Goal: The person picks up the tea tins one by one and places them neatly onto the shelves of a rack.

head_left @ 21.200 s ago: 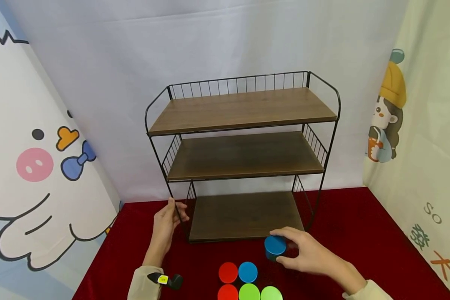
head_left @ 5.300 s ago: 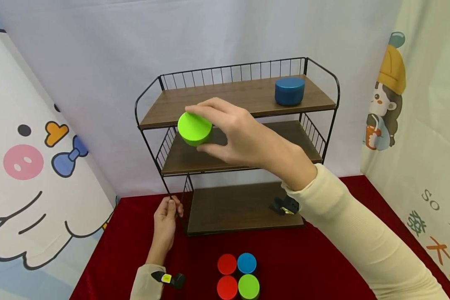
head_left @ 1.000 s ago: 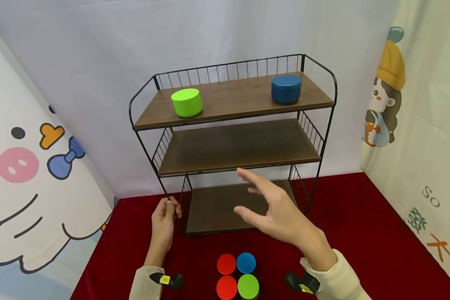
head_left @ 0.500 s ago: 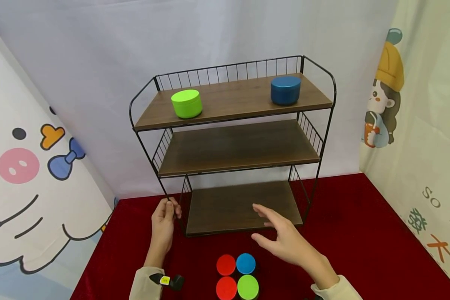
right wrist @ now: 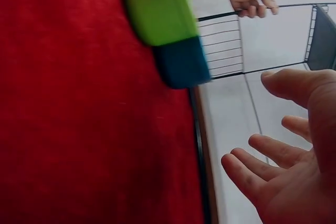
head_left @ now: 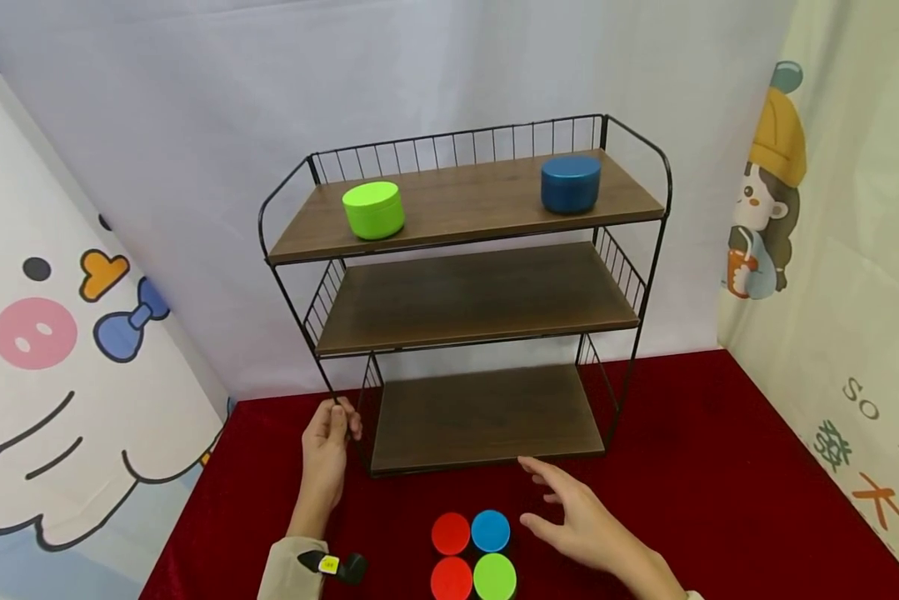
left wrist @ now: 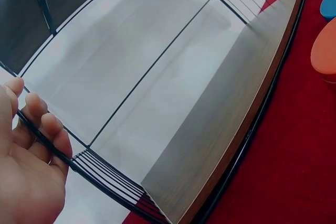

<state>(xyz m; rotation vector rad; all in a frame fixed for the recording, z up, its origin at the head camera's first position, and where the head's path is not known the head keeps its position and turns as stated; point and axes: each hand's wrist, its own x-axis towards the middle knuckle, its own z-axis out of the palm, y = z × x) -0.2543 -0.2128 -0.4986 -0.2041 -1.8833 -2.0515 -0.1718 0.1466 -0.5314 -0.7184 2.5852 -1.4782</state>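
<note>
Both hands reach forward over a dark red cloth (head_left: 689,475). Low over it, the right hand (head_left: 580,521) comes in from the lower right, fingers slightly bent and pointing left and away from the person, thumb spread well apart from them. It is just beside the lower blue tin (head_left: 490,531), a gap between. That tin forms a two-by-two block with the far red tin (head_left: 451,533) on its left, the near red tin (head_left: 451,578) and the lower green tin (head_left: 495,576). All four are round, lids facing up; blurred in the right wrist view, they may or may not quite touch.

Farther on, the left hand (head_left: 327,442) rises from a cream sleeve (head_left: 287,571), its fingers curled round the front left post of the rack (head_left: 479,296). The three-tier rack stands upright, front toward the person, long axis running left to right, shelf edges climbing slightly toward the right in the head view.

On its top shelf, lids up and well apart, sit the upper green tin (head_left: 374,212) near the front left and the upper blue tin (head_left: 571,185) toward the right end. Behind hangs a pale cloth (head_left: 389,83).
</note>
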